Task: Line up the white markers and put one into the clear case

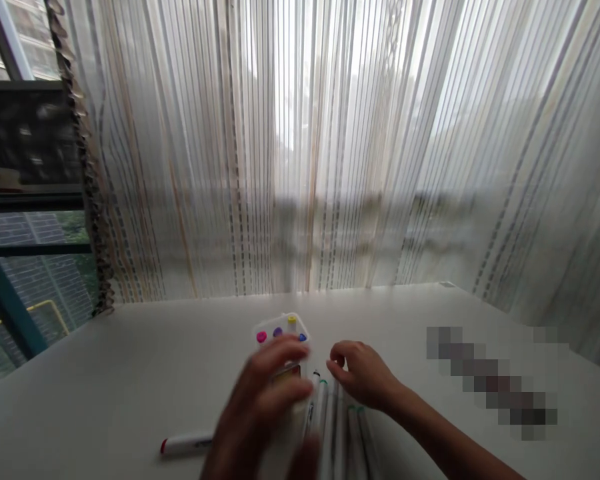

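My left hand (263, 410) grips a clear plastic marker case (281, 331) whose far end shows pink, purple, yellow and blue marker caps. My right hand (363, 373) rests on the white table (130, 373) just right of the case, fingers curled, its fingertips pinched close over the tips of several white markers (337, 427) lying side by side. Whether it grips one of them is unclear through the blur. A single white marker with a red cap (185, 445) lies apart to the left of my left hand.
Sheer striped curtains (330, 147) hang right behind the table's far edge. A window with dark metal bars (30, 200) shows at the left. A blurred patch (490, 380) covers part of the table at the right.
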`<state>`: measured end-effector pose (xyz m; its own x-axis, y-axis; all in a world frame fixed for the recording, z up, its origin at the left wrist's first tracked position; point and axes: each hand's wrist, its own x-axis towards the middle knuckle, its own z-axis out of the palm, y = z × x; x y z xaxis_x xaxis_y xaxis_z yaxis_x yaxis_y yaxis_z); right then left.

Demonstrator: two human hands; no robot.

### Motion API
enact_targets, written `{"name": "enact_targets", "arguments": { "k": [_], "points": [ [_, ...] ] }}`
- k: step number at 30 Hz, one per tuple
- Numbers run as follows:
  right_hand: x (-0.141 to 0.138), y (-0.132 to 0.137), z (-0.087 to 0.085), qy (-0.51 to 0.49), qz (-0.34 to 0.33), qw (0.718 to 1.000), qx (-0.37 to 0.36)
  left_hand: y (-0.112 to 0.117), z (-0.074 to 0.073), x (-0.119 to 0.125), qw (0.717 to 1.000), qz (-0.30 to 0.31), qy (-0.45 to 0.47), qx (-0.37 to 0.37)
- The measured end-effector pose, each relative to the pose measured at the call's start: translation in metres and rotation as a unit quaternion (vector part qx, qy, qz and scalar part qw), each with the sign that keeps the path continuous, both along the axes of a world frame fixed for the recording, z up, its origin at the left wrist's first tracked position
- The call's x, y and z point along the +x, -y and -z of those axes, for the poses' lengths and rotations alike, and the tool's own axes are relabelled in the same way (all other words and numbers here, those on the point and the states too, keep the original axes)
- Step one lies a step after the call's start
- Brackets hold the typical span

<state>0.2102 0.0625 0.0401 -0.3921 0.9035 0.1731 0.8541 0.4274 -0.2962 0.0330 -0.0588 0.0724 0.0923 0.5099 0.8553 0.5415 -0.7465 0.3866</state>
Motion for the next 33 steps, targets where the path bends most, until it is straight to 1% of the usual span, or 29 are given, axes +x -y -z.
{"name": "enact_targets", "arguments": {
  "k": [1,2,4,5,7,9,12,15,18,23,28,33],
  "points": [
    [-0.004,0.003,0.002,-0.018,-0.001,1.0,-0.002,-0.013,0.0,-0.01,1.0,-0.01,-0.004,0.009],
    [-0.008,0.004,0.004,-0.034,0.002,0.999,0.0,-0.026,0.002,-0.02,0.999,-0.041,0.005,0.014],
    [-0.012,0.005,0.012,-0.05,0.007,0.999,0.004,-0.047,0.013,-0.036,0.996,-0.081,0.025,-0.022],
    [-0.012,0.006,0.017,-0.05,0.004,0.999,0.004,-0.054,0.021,-0.041,0.994,-0.088,0.044,-0.046],
    [-0.011,0.007,0.025,-0.045,-0.008,0.999,-0.003,-0.06,0.039,-0.047,0.989,-0.087,0.085,-0.088],
    [-0.007,0.009,0.029,-0.047,-0.016,0.999,-0.019,-0.06,0.054,-0.049,0.983,-0.072,0.12,-0.122],
    [-0.003,0.01,0.03,-0.062,-0.024,0.997,-0.034,-0.056,0.067,-0.048,0.97,-0.044,0.164,-0.177],
    [-0.001,0.01,0.029,-0.083,-0.044,0.995,-0.043,-0.054,0.071,-0.047,0.95,-0.038,0.195,-0.239],
    [-0.001,0.009,0.031,-0.105,-0.062,0.992,-0.037,-0.053,0.075,-0.045,0.939,-0.043,0.207,-0.271],
    [0.0,0.01,0.031,-0.116,-0.067,0.991,-0.017,-0.054,0.078,-0.042,0.94,-0.066,0.183,-0.281],
    [0.0,0.011,0.027,-0.088,-0.059,0.994,-0.035,-0.055,0.082,-0.042,0.944,-0.041,0.182,-0.273],
    [0.001,0.01,0.025,-0.054,-0.05,0.996,-0.052,-0.056,0.087,-0.043,0.94,-0.031,0.188,-0.281]
  ]
}}
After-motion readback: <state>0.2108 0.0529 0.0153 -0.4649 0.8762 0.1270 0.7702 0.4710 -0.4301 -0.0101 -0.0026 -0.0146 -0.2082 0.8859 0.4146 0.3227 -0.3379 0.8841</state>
